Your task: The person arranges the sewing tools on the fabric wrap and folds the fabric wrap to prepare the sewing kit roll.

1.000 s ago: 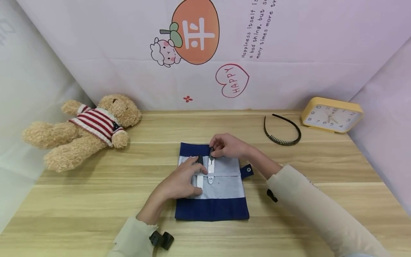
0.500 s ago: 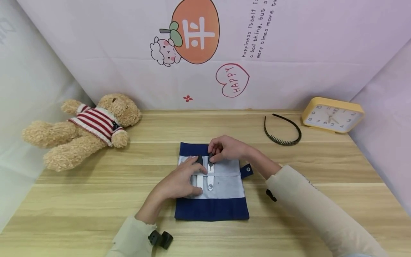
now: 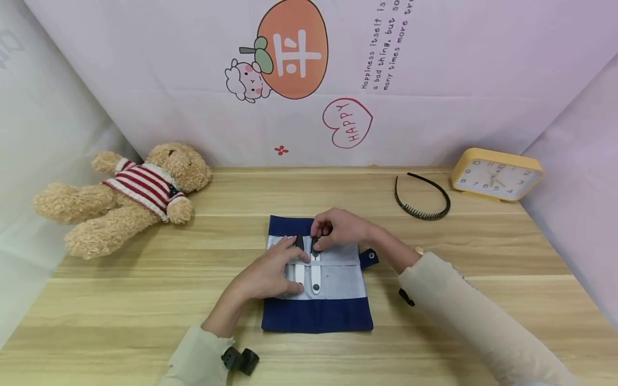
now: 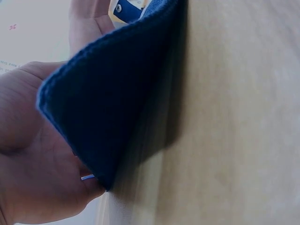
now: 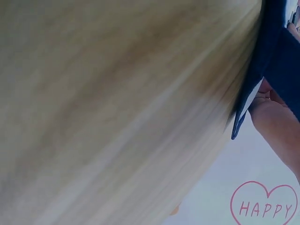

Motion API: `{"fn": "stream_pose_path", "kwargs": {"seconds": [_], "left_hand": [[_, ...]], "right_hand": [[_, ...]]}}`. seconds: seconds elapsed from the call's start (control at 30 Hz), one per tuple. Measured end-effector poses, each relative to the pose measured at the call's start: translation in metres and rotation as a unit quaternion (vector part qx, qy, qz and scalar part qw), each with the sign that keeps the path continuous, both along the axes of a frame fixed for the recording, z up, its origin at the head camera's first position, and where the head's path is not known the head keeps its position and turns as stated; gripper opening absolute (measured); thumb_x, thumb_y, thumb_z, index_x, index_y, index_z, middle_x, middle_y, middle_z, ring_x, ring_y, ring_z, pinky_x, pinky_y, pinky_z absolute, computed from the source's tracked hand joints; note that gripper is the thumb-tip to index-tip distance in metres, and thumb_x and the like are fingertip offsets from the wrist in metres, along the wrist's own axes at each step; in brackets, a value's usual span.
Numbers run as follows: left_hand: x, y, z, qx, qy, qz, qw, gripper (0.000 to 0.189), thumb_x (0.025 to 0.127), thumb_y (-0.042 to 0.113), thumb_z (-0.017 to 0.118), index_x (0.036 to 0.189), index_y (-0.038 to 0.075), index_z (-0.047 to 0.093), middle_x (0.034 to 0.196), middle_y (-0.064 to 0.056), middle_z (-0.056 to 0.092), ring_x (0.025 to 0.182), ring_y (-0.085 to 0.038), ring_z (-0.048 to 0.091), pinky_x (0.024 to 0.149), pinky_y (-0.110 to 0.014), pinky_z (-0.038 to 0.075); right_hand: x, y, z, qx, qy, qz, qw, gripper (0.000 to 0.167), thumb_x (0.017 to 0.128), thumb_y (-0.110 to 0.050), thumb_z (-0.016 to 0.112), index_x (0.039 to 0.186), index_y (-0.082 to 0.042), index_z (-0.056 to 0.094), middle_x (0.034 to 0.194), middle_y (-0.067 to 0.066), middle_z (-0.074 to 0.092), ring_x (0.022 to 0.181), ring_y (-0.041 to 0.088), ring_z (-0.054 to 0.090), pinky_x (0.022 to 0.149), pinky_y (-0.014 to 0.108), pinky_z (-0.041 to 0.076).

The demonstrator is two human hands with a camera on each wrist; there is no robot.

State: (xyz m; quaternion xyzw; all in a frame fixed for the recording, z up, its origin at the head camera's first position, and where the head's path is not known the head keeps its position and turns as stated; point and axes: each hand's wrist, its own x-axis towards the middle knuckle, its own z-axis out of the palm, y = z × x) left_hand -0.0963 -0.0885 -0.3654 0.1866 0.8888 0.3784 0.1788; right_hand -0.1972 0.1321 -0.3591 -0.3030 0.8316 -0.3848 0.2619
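A navy-blue fabric pouch [image 3: 318,316] with a pale grey lining lies unfolded on the table. Two slim white tools with black upper ends lie side by side under its thin crosswise band. My right hand [image 3: 343,228] pinches the black end of the right-hand tool [image 3: 316,274], whose rounded lower tip shows a dark round spot. Beside it, my left hand [image 3: 267,273] spreads over the left-hand tool [image 3: 299,274], thumb near its lower tip and fingers near its upper part. In the left wrist view, the pouch's raised corner [image 4: 108,89] partly covers the left hand.
A snap tab [image 3: 369,258] sticks out from the pouch's right side. Further back lie a black toothed headband [image 3: 425,214] and a yellow clock [image 3: 497,174]. A teddy bear [image 3: 140,187] in a striped top lies at the left, before a printed cloth backdrop [image 3: 415,123].
My right hand has moved slightly toward me, sliding the right-hand tool further down through the band. The left hand has stayed in place on the pouch.
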Motion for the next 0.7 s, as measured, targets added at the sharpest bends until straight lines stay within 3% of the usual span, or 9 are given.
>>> {"fn": "stream_pose_path", "kwargs": {"seconds": [0.27, 0.47, 0.7], "left_hand": [[-0.001, -0.005, 0.002, 0.014, 0.019, 0.002, 0.9997, 0.042, 0.084, 0.014, 0.084, 0.124, 0.014, 0.068, 0.161, -0.019, 0.031, 0.15, -0.04, 0.023, 0.116, -0.062, 0.024], [-0.004, -0.009, 0.013, 0.01, 0.052, 0.009, 0.9985, 0.039, 0.089, 0.019, 0.08, 0.125, 0.011, 0.067, 0.159, -0.017, 0.036, 0.145, -0.041, 0.034, 0.113, -0.06, 0.032], [-0.01, -0.006, 0.024, -0.015, 0.092, -0.055, 0.9941, 0.038, 0.093, 0.021, 0.076, 0.128, 0.008, 0.067, 0.156, -0.017, 0.042, 0.145, -0.037, 0.036, 0.114, -0.055, 0.034]], "right_hand": [[0.004, 0.015, 0.007, 0.003, 0.001, -0.02, 0.9998, 0.023, 0.092, -0.01, 0.076, 0.112, -0.003, 0.068, 0.104, 0.007, 0.067, 0.093, 0.021, 0.061, 0.083, 0.035, 0.052], [0.015, 0.058, 0.02, -0.017, 0.016, -0.052, 0.9983, 0.03, 0.093, -0.016, 0.075, 0.119, -0.002, 0.067, 0.116, 0.012, 0.067, 0.102, 0.025, 0.062, 0.089, 0.039, 0.053], [0.031, 0.117, 0.024, -0.019, 0.03, -0.083, 0.9959, 0.034, 0.095, -0.019, 0.074, 0.121, 0.0, 0.065, 0.118, 0.015, 0.065, 0.108, 0.026, 0.062, 0.091, 0.036, 0.053]]}}
